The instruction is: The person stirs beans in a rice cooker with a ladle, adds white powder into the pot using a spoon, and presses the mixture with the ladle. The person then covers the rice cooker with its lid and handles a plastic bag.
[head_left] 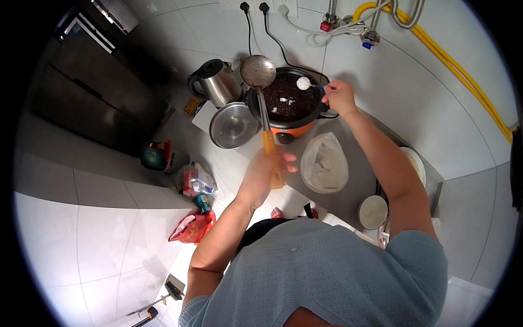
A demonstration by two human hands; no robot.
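Observation:
My left hand [260, 175] is closed around the yellow handle of a metal ladle [258, 72]. The ladle's round bowl is up beside the left rim of an orange electric cooker [297, 131]. Dark reddish-brown food [291, 109] fills the cooker, with a few white clumps lying on its surface. Over the cooker's right part, my right hand [340, 97] grips a small spoon [303, 83] heaped with white powder. A translucent plastic bag [325, 163] with something pale inside sits on the counter below my right forearm.
Left of the cooker stand a steel kettle [218, 84] and a metal bowl [234, 125]. A pale round bowl [373, 212] is near the counter's right end. Black cords [283, 52] hang behind the cooker. A red bag [193, 227] lies on the floor at left.

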